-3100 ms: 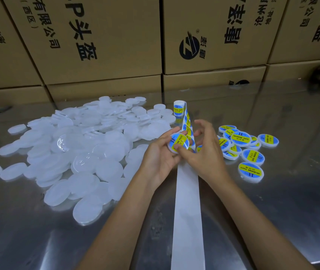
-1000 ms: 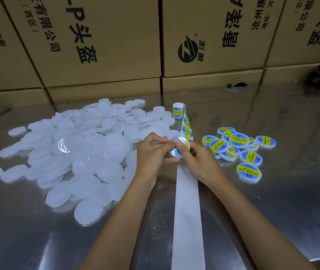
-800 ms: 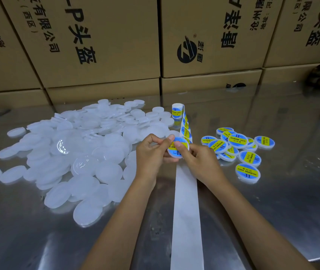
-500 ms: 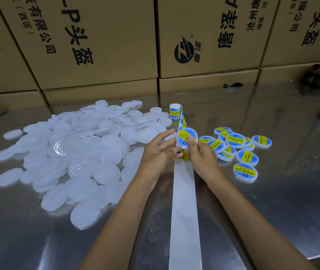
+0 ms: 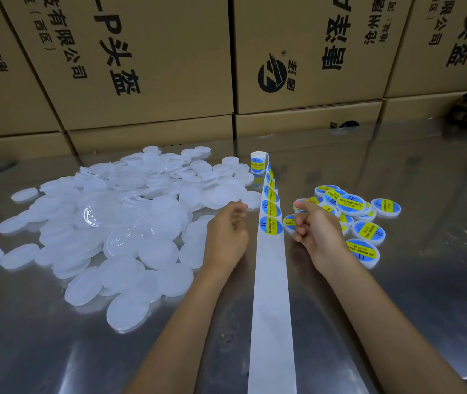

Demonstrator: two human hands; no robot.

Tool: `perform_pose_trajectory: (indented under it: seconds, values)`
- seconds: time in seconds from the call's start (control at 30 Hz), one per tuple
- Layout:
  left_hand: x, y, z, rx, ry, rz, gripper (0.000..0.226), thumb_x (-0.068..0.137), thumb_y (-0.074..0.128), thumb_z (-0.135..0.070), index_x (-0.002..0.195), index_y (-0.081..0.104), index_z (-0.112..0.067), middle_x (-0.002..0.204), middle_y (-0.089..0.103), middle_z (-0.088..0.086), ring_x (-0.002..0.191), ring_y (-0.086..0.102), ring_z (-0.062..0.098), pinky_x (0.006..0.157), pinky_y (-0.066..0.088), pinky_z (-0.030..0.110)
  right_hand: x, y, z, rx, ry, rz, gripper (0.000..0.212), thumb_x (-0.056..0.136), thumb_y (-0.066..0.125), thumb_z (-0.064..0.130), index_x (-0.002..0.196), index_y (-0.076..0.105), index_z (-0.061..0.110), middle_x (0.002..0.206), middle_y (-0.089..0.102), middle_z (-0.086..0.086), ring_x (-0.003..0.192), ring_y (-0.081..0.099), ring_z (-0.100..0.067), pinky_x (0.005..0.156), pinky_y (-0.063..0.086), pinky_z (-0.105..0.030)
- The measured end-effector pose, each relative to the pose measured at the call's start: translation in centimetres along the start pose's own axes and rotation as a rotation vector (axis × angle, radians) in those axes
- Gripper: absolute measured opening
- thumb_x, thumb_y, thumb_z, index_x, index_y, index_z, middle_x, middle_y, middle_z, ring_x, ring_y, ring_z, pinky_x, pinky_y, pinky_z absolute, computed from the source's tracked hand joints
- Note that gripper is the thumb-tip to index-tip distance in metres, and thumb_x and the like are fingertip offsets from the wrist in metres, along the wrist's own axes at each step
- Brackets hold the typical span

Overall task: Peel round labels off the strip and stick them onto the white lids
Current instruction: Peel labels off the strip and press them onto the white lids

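Glossy white paper strip (image 5: 271, 294) with round blue-yellow labels (image 5: 271, 226) down a steel table (image 5: 397, 308), both hands (image 5: 228, 237) (image 5: 316, 233) loosely curled, holding nothing, heap of smooth white lids (image 5: 129, 223) left, labelled lids (image 5: 364, 230) right, cardboard boxes (image 5: 146, 66) behind.

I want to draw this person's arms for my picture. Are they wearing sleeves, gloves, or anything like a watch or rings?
Draw them bare. The left hand and right hand have no gloves, and no rings show. Both forearms are uncovered all the way to the bottom edge of the picture, with no sleeves, watch or bracelet in sight. The fingernails look short and plain.
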State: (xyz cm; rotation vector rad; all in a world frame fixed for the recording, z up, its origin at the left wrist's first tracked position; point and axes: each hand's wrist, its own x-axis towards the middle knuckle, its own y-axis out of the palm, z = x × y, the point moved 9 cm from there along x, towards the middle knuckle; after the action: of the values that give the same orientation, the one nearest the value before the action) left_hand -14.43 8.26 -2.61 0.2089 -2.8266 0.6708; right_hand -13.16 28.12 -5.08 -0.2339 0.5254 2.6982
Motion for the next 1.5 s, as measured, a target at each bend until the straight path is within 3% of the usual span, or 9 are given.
perform_pose_trajectory:
  seconds: [0.17, 0.33, 0.57, 0.8, 0.9, 0.97, 1.03, 1.17, 1.5]
  values:
    - [1.4, 2.1, -1.8, 0.462, 0.277, 0.028, 0.039, 0.099, 0.048, -0.005, 0.136, 0.058, -0.010, 0.140, 0.054, 0.008, 0.130, 0.045, 0.023, 0.107, 0.037, 0.029, -0.3, 0.4, 1.3, -0.272, -0.221, -0.033, 0.013, 0.093, 0.054, 0.013, 0.089, 0.066, 0.015, 0.065, 0.056, 0.001, 0.053, 0.048, -0.011, 0.049, 0.040, -0.023]
    - [4.4, 3.5, -2.5, 0.908, 0.355, -0.073, 0.038, 0.106, 0.035, -0.026, 0.138, 0.054, -0.017, 0.157, 0.034, 0.008, 0.144, 0.027, 0.027, 0.113, 0.021, 0.039, -2.2, 3.2, 2.8, -0.982, -0.793, -0.063, 0.017, 0.088, 0.057, 0.009, 0.099, 0.068, 0.014, 0.101, 0.064, -0.001, 0.102, 0.051, -0.022, 0.087, 0.039, -0.035]
    - [7.7, 6.5, -0.2, 1.054, 0.349, 0.116, 0.062, 0.103, 0.030, -0.049, 0.156, 0.031, -0.017, 0.170, -0.002, 0.008, 0.155, -0.012, 0.029, 0.122, -0.012, 0.052, -1.3, 3.4, 1.8, -1.248, -0.840, -0.068, 0.029, 0.084, 0.058, 0.018, 0.113, 0.063, 0.020, 0.116, 0.057, 0.002, 0.116, 0.041, -0.021, 0.089, 0.025, -0.034]
    - [7.8, 5.7, -0.4, 0.870, 0.360, 0.039, 0.065, 0.096, 0.048, -0.051, 0.143, 0.045, -0.007, 0.164, 0.024, 0.010, 0.156, 0.000, 0.027, 0.123, -0.012, 0.045, -0.7, 3.6, 0.9, -1.319, -0.756, 0.031, 0.047, 0.085, 0.052, 0.015, 0.130, 0.055, 0.025, 0.128, 0.057, 0.011, 0.135, 0.033, -0.011, 0.116, 0.000, -0.036]
    - [6.8, 4.6, -1.6, 0.600, 0.386, 0.000, 0.053, 0.089, 0.068, -0.032, 0.130, 0.051, -0.005, 0.143, 0.051, 0.015, 0.143, 0.033, 0.033, 0.118, 0.025, 0.040, -0.7, 3.5, 0.8, -1.324, -0.754, 0.051, 0.047, 0.084, 0.052, 0.014, 0.130, 0.054, 0.024, 0.125, 0.060, 0.010, 0.136, 0.034, -0.011, 0.117, -0.006, -0.036]
    - [5.9, 4.3, -2.3, 0.532, 0.383, 0.001, 0.040, 0.089, 0.066, -0.019, 0.124, 0.052, -0.008, 0.122, 0.060, 0.015, 0.121, 0.050, 0.033, 0.089, 0.041, 0.034, -0.8, 3.6, 0.9, -1.331, -0.762, 0.048, 0.044, 0.085, 0.056, 0.018, 0.128, 0.055, 0.026, 0.121, 0.061, 0.009, 0.134, 0.036, -0.011, 0.116, -0.007, -0.035]
    - [5.3, 4.0, -2.7, 0.548, 0.385, -0.018, 0.029, 0.094, 0.057, -0.012, 0.122, 0.050, -0.011, 0.109, 0.063, 0.015, 0.104, 0.056, 0.034, 0.071, 0.038, 0.033, -0.9, 3.6, 1.0, -1.327, -0.768, 0.045, 0.039, 0.085, 0.059, 0.024, 0.124, 0.057, 0.028, 0.117, 0.063, 0.011, 0.132, 0.037, -0.009, 0.116, -0.009, -0.035]
    - [4.4, 1.8, -2.3, 0.452, 0.299, -0.075, 0.018, 0.101, 0.054, -0.017, 0.117, 0.060, -0.013, 0.104, 0.071, 0.012, 0.097, 0.064, 0.031, 0.077, 0.052, 0.041, -1.1, 3.8, 1.0, -1.304, -0.786, 0.078, 0.033, 0.085, 0.064, 0.034, 0.117, 0.060, 0.031, 0.111, 0.062, 0.016, 0.127, 0.041, -0.004, 0.118, -0.011, -0.035]
    - [1.9, -1.5, 0.1, -0.167, -0.074, -0.039, 0.008, 0.102, 0.055, -0.021, 0.098, 0.049, -0.022, 0.089, 0.063, -0.010, 0.066, 0.062, -0.016, 0.051, 0.041, 0.002, -2.3, 5.3, 0.8, -1.232, -0.830, 0.207, 0.032, 0.080, 0.077, 0.039, 0.108, 0.068, 0.026, 0.098, 0.063, 0.016, 0.109, 0.051, -0.009, 0.116, 0.011, -0.029]
